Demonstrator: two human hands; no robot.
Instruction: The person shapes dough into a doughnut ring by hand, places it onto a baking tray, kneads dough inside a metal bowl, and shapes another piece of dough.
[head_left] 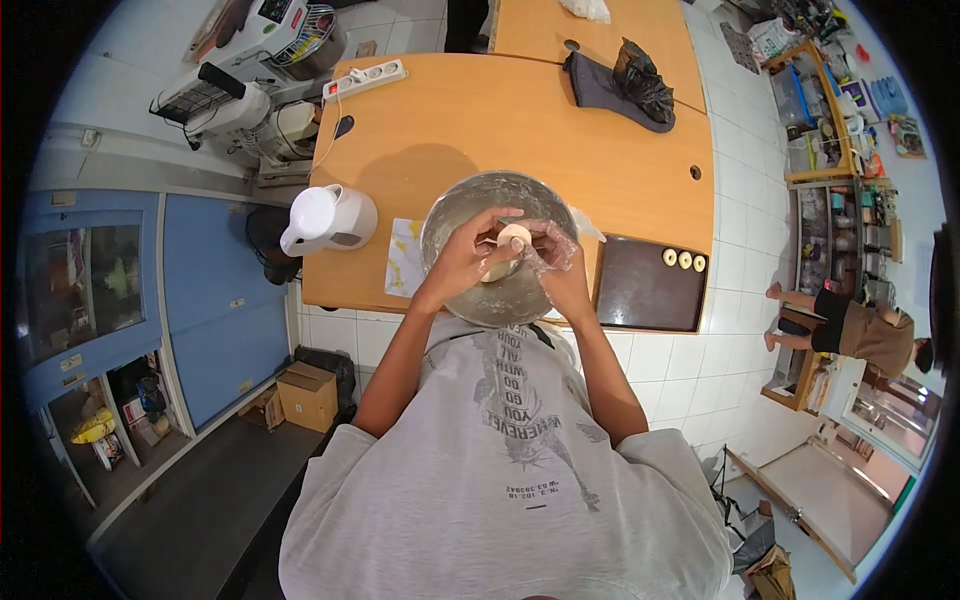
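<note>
Over a large steel mixing bowl (445,200), both my hands close around a small round ball of pale dough (513,237). My left hand (472,250) grips it from the left with thumb and fingers. My right hand (556,258) wears a thin clear plastic glove and pinches it from the right. More pale dough (497,272) shows in the bowl below, partly covered by my fingers. To the right of the bowl lies a dark baking tray (648,285). Three small dough rings (685,260) sit in a row at its far right corner.
A white electric kettle (335,218) stands left of the bowl, beside a white and yellow sheet (403,258). Farther back on the wooden table (480,110) are a power strip (365,80) and a dark cap with a black plastic bag (642,85). Another person (850,330) is at far right.
</note>
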